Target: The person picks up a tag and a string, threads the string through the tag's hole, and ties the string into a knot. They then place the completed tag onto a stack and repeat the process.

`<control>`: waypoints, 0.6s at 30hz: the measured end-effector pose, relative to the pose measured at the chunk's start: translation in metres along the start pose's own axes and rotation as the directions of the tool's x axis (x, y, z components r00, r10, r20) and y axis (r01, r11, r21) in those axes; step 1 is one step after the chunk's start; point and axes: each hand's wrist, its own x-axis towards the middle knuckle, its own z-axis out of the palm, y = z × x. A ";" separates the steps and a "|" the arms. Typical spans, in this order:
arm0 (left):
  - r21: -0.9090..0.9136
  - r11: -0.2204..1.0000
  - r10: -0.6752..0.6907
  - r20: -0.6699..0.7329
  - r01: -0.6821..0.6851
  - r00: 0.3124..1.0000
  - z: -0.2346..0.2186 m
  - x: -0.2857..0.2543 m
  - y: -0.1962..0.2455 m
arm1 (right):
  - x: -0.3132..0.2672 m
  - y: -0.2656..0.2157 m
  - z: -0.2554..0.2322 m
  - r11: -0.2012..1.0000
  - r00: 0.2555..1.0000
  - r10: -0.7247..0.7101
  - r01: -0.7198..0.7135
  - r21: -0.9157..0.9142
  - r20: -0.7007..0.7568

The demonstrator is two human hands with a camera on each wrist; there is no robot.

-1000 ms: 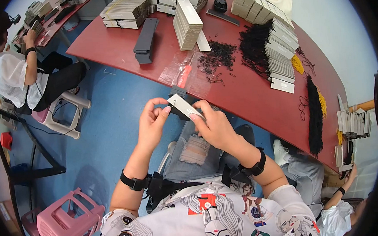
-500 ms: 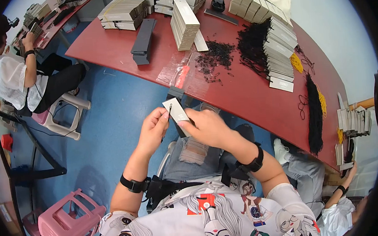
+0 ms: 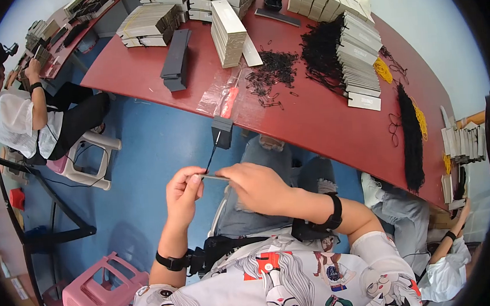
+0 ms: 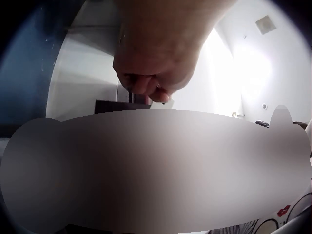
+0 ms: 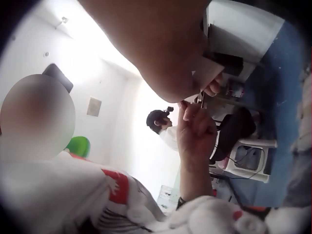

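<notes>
My left hand (image 3: 183, 196) pinches a black cord (image 3: 211, 159) at the left end of a pale hang tag. The cord runs straight from these fingers up to a thin pale hook (image 3: 218, 136) on a dark grey block (image 3: 222, 130) at the table's front edge. My right hand (image 3: 262, 189) grips the hang tag's other end, and the tag (image 3: 217, 177) shows edge-on between both hands. In the right wrist view the tag's pale face (image 5: 205, 71) shows beside the curled fingers of the left hand (image 5: 195, 127). Blurring covers much of the left wrist view.
The red table (image 3: 154, 68) bears dark grey tags (image 3: 176, 61), stacks of pale tags (image 3: 229, 37), a heap of black cord pieces (image 3: 273, 71) and corded tags (image 3: 358, 65). A pink stool (image 3: 90, 297) stands at lower left. One person (image 3: 12, 121) sits at the far left, another at right.
Both hands have moved down towards the body, off the hook, with the tag turned edge-on. The black cord now stretches between the hook and the left fingers.
</notes>
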 end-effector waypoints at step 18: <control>0.118 0.956 0.258 0.099 -0.269 0.961 0.089 0.010 0.077 | -0.016 -0.010 -0.098 0.248 0.954 0.260 -0.214 0.945 0.148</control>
